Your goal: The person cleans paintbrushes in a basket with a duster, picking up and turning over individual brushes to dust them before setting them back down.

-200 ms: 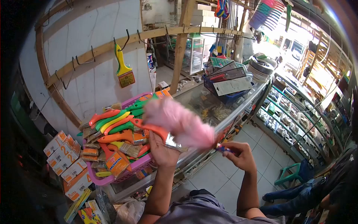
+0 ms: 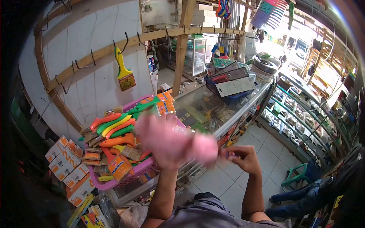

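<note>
Our right hand pinches a pink duster; it masks our left hand, grip unclear. At left, brushes crowd a basket.

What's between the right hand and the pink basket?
The pink fluffy duster, blurred, spans most of that stretch in the head view, hiding much of the left hand; the right hand grips its handle.

The pink duster (blurred) partly hides the basket.

Hdwe shop, glass ctr, basket w/ pkgd brushes, stacked stock boxes
</note>
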Available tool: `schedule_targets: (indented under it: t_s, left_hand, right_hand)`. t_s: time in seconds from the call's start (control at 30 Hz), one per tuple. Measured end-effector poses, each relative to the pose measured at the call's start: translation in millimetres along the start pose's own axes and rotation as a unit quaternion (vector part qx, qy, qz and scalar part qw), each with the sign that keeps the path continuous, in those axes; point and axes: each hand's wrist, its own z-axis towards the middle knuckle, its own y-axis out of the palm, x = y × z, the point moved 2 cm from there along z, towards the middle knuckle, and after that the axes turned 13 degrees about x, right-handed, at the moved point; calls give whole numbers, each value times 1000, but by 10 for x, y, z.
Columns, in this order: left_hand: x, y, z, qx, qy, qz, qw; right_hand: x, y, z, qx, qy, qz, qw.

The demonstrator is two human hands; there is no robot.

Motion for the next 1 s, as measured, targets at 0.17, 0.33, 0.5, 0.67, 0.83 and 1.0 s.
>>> schedule_targets:
  t_s: [0.17,0.33,0.5,0.67,0.83,1.0]
  left_hand:
    - [-24,-66,27,-184,24,-88,979]
    - [31,15,2,-3,-119,-338,934]
    - [102,168,-71,-48,-35,-116,991]
    - [12,-17,12,40,-76,-133,987]
    - [5,0,37,-46,-51,-166,984]
    - [9,40,117,-239,-42,-277,930]
  right_hand:
    - [-229,9,8,-43,-6,-55,998]
    - [-177,67,12,14,2,-51,999]
    - [-316,36,-3,-125,-39,-48,990]
    - [-232,111,45,25,21,-136,990]
    - [-184,94,100,-79,-36,-31,996]
    - [-133,156,134,-16,-62,-69,996]
